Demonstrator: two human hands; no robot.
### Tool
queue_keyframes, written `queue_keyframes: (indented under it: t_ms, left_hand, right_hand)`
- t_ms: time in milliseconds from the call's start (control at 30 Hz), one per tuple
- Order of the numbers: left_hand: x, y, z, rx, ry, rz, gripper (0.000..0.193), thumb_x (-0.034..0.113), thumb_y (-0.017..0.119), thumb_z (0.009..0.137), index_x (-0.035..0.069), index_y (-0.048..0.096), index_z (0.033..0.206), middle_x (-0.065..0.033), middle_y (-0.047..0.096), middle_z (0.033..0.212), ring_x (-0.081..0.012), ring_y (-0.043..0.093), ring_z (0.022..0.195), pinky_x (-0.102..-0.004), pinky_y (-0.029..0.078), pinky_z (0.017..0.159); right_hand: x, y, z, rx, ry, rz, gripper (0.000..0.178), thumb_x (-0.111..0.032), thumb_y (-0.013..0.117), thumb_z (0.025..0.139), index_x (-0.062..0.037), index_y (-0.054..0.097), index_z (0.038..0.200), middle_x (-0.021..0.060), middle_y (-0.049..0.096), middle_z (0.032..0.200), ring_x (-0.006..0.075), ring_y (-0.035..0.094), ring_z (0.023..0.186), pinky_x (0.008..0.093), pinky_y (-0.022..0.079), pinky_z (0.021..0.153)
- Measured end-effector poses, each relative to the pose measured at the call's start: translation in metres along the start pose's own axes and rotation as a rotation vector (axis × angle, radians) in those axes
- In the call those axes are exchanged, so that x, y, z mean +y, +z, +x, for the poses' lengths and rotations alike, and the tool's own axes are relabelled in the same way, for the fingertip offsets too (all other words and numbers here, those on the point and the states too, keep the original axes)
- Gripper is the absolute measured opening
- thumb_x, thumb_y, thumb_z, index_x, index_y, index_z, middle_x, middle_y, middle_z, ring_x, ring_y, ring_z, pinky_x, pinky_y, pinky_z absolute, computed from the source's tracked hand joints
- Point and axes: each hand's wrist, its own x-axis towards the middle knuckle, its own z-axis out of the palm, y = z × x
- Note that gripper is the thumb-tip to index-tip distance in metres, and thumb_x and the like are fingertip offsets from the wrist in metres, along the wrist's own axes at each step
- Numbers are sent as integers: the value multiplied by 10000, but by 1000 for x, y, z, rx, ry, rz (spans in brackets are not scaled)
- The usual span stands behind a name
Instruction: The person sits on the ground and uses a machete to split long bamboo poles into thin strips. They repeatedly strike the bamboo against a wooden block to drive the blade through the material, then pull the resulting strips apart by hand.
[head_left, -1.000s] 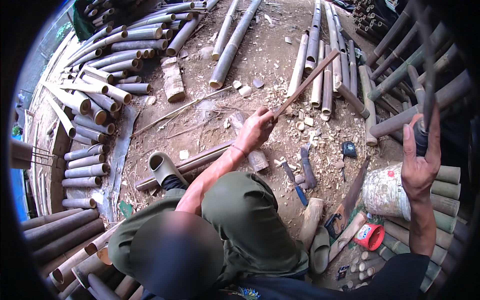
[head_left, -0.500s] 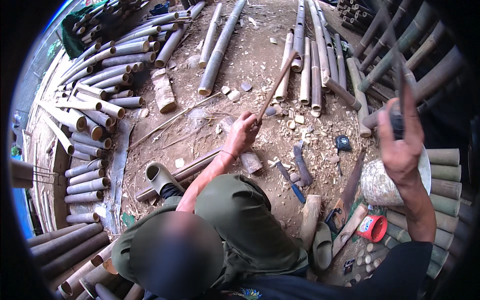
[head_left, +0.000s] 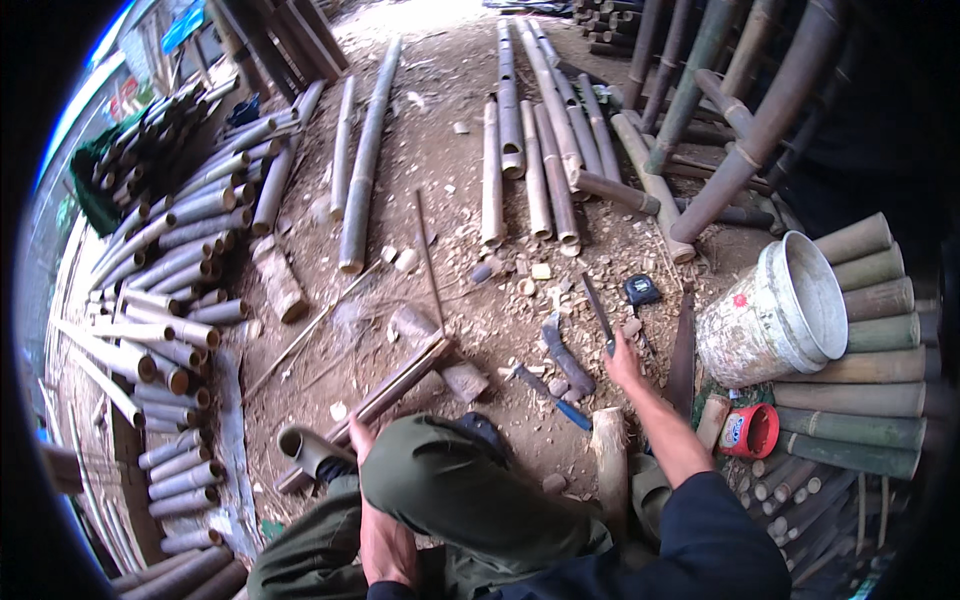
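Note:
My right hand (head_left: 625,362) is closed round the dark handle of a knife (head_left: 598,308), its blade pointing away over the wood chips. Beside my raised knee, my left hand (head_left: 360,438) is at the near part of a split bamboo length (head_left: 385,392) on the ground. Most of its fingers are hidden, so its grip is unclear. A thin bamboo strip (head_left: 428,262) reaches away from the far end of that length, out of my hands. Left of my right hand lie a blue-handled tool (head_left: 572,414) and a curved dark piece (head_left: 568,362).
A black tape measure (head_left: 642,290) and a saw (head_left: 684,350) lie beyond my right arm. To the right stand a stained white bucket (head_left: 745,320) and a red tub (head_left: 762,430). Cut bamboo (head_left: 185,480) is stacked left; long poles (head_left: 370,160) lie ahead. A log (head_left: 610,455) stands near my knee.
My right hand has come down from its raised place with the knife. My left hand has let go of the thin strip and drawn back toward my knee. The view has shifted.

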Motion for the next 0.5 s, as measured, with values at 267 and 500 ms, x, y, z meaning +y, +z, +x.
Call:
queue_keyframes:
  t_ms: [267,500]
  left_hand:
    - [59,-59,43,-93,228,-16,483,433,677,878,104,545,1206,-86,586,1159,-266,581,1076,-461,468,978]
    - [112,78,-44,-450,706,-172,564,379,807,761,115,558,1192,-59,588,1124,-254,565,1015,-454,436,991]
  right_hand:
    - [65,-14,-110,-284,363,-159,659,-122,635,792,39,379,1378,274,459,1346,431,459,1260,469,353,1092]
    - [123,-26,-203,-339,279,-305,1125,-64,735,676,-114,32,1553,243,395,1426,411,377,1329,477,331,1106]
